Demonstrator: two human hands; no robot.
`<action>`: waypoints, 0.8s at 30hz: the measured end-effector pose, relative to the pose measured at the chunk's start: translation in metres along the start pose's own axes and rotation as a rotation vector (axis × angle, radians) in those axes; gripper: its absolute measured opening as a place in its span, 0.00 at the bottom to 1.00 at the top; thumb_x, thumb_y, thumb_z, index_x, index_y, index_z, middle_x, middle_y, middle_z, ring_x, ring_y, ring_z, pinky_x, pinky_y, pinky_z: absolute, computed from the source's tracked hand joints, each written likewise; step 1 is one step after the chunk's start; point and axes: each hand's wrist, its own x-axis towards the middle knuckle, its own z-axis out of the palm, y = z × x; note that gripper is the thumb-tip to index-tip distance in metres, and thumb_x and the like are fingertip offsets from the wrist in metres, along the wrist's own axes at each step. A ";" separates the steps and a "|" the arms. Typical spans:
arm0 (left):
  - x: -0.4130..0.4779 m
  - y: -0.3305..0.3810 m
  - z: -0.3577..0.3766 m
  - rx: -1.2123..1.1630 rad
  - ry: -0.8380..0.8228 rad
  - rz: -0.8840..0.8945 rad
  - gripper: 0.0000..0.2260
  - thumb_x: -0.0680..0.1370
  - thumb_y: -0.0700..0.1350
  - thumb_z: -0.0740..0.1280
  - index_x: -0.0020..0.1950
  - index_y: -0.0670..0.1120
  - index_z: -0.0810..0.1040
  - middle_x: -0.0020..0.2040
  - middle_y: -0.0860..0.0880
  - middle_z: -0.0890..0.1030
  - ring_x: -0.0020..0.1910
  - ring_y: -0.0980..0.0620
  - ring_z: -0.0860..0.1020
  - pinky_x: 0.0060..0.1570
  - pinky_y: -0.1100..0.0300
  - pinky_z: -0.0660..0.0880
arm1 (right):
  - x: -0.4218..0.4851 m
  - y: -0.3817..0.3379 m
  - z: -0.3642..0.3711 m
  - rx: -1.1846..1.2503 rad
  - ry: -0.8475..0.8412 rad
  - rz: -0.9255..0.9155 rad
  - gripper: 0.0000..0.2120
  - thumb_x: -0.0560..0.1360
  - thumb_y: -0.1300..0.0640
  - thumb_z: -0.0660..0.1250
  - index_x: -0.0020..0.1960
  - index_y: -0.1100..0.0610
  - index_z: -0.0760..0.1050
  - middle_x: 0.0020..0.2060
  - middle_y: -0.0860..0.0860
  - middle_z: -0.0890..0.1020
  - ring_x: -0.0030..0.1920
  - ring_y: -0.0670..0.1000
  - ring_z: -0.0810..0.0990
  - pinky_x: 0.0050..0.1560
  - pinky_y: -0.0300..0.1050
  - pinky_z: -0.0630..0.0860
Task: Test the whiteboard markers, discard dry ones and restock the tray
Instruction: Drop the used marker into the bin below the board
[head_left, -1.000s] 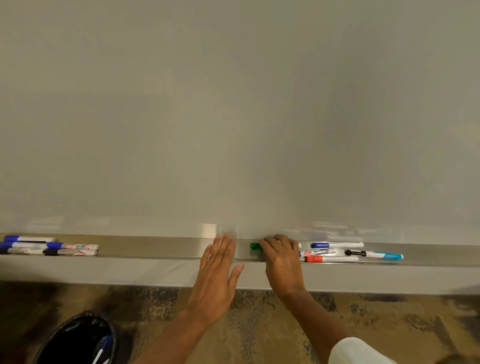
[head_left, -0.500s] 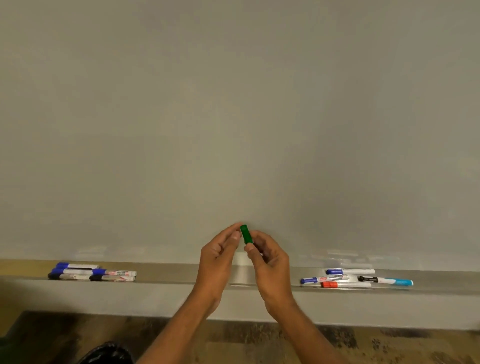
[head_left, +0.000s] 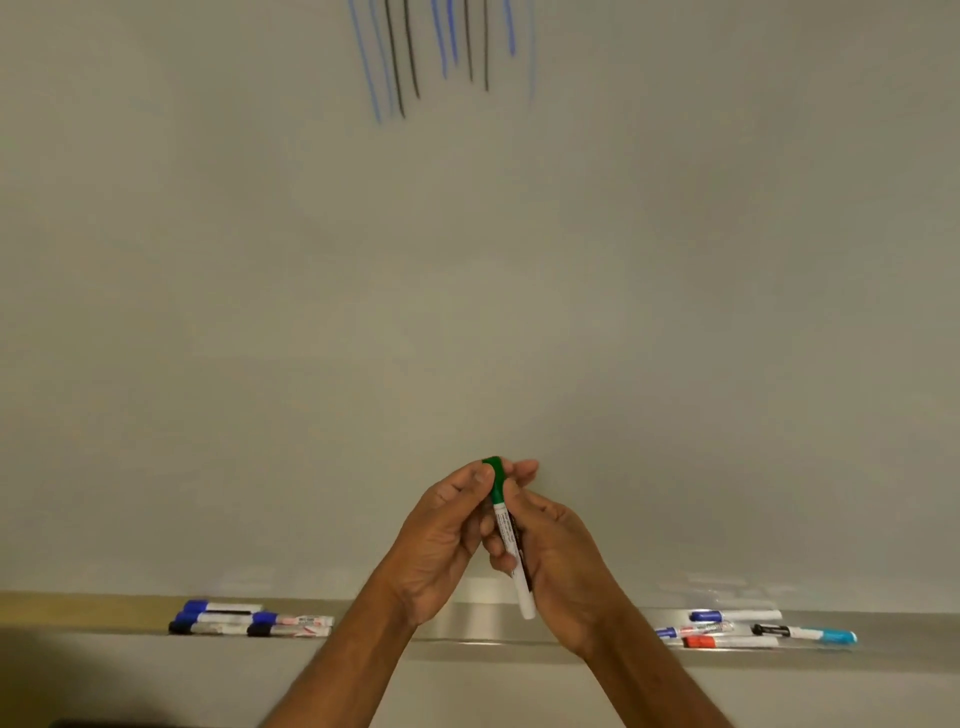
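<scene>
A green-capped whiteboard marker (head_left: 506, 535) with a white barrel stands nearly upright in front of the whiteboard (head_left: 467, 286). My right hand (head_left: 558, 566) grips its barrel. My left hand (head_left: 441, 540) pinches the green cap at the top with thumb and fingers. The cap sits on the marker. Both hands hover above the metal tray (head_left: 519, 631).
Several blue and black markers (head_left: 249, 621) lie on the tray at the left. Blue, red and cyan-ended markers (head_left: 748, 629) lie on it at the right. Blue and black test strokes (head_left: 441, 52) mark the top of the board.
My right hand has picked the green marker off the tray and raised it. My left hand has come up to its cap. The view has tilted upward, so the bin has left the frame.
</scene>
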 end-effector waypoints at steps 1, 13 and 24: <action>-0.002 0.007 -0.002 0.006 -0.018 0.000 0.16 0.84 0.49 0.62 0.62 0.40 0.81 0.67 0.40 0.81 0.34 0.50 0.74 0.32 0.57 0.79 | 0.000 -0.003 0.007 -0.017 -0.008 0.003 0.16 0.79 0.48 0.64 0.49 0.61 0.81 0.38 0.58 0.76 0.34 0.49 0.72 0.32 0.41 0.66; -0.020 0.072 -0.021 -0.004 0.088 0.134 0.13 0.84 0.47 0.61 0.62 0.39 0.77 0.62 0.38 0.83 0.62 0.42 0.80 0.69 0.44 0.69 | -0.001 -0.017 0.075 -0.142 0.112 0.039 0.21 0.78 0.44 0.66 0.40 0.63 0.76 0.25 0.53 0.72 0.21 0.46 0.62 0.21 0.36 0.56; -0.018 0.141 -0.037 0.327 0.367 0.541 0.10 0.85 0.46 0.62 0.61 0.46 0.80 0.53 0.50 0.87 0.58 0.52 0.84 0.61 0.51 0.78 | -0.001 -0.078 0.110 -0.199 0.059 -0.342 0.11 0.81 0.62 0.61 0.59 0.53 0.77 0.49 0.58 0.85 0.40 0.53 0.81 0.40 0.43 0.77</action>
